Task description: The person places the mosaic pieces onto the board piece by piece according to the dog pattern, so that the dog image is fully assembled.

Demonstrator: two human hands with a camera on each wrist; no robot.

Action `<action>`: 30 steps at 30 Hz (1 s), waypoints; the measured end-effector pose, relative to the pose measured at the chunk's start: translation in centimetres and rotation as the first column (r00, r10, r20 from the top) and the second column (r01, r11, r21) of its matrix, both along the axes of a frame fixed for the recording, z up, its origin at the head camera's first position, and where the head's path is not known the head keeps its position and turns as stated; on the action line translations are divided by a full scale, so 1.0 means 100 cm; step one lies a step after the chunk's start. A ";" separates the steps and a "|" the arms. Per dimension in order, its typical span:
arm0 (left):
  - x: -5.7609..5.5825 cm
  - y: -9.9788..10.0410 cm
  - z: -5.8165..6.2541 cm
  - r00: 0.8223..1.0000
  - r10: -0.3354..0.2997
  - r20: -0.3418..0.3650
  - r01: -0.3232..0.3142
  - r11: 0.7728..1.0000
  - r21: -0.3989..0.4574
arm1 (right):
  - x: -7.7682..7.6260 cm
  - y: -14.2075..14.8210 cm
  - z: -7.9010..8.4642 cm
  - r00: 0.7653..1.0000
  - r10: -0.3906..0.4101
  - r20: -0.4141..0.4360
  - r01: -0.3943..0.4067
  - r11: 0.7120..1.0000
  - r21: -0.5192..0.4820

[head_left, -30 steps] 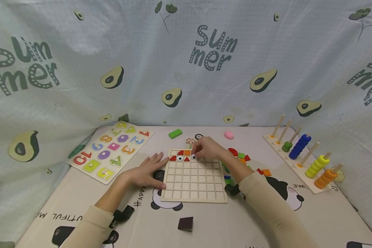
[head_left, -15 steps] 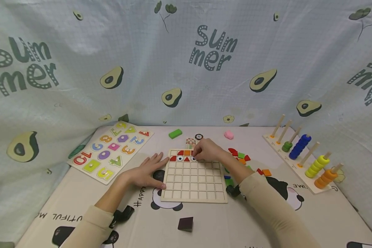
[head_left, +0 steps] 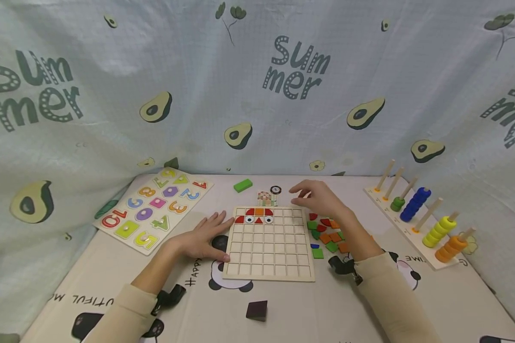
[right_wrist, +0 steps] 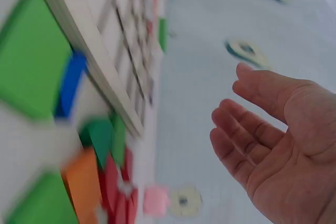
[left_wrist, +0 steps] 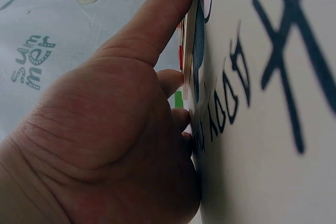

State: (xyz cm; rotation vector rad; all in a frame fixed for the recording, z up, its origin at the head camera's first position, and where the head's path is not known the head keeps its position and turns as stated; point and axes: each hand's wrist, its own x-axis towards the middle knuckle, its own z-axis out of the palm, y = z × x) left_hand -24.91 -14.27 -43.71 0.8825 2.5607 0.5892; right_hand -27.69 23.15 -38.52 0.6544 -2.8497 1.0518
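Note:
A wooden grid board (head_left: 263, 247) lies flat on the table in the head view. In its two far rows, toward the left, sit red pieces, an orange square (head_left: 259, 212) and two eye tiles (head_left: 249, 219). My left hand (head_left: 199, 238) rests spread at the board's left edge; thumb and fingertips touch the rim. Raised above the far right corner of the board, my right hand (head_left: 315, 195) has loosely bent fingers and nothing between them. The right wrist view shows that hand (right_wrist: 278, 140) empty as well. Loose coloured pieces (head_left: 326, 237) lie along the board's right side.
A number puzzle board (head_left: 154, 209) lies at the left. On the right stands a peg stacker (head_left: 416, 224) with coloured beads. Behind the grid board are a green block (head_left: 242, 185), a patterned card (head_left: 264, 198) and a round black-and-white disc (head_left: 275, 189). A dark block (head_left: 256, 310) sits in front.
My right hand has let go of the right eye tile, which stays in its cell, and has lifted away to the right. The left hand has not moved.

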 end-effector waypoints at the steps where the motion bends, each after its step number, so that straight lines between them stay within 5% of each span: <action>1: 0.000 0.000 0.000 1.000 0.002 0.002 -0.002 1.000 -0.001 | 0.001 0.008 0.001 1.000 -0.024 -0.003 0.024 1.000 -0.016; 6: 0.000 0.000 0.000 1.000 0.004 0.003 -0.004 1.000 0.000 | 0.001 0.042 0.000 0.993 -0.113 0.039 0.115 0.992 -0.053; 17: 0.000 0.001 -0.001 1.000 0.004 -0.002 -0.004 1.000 -0.002 | -0.011 0.066 -0.037 0.971 -0.180 0.154 0.164 0.980 0.114; 30: 0.001 0.001 0.000 1.000 0.006 -0.003 -0.006 1.000 -0.012 | -0.013 0.066 -0.045 0.972 -0.212 0.104 0.201 0.974 0.110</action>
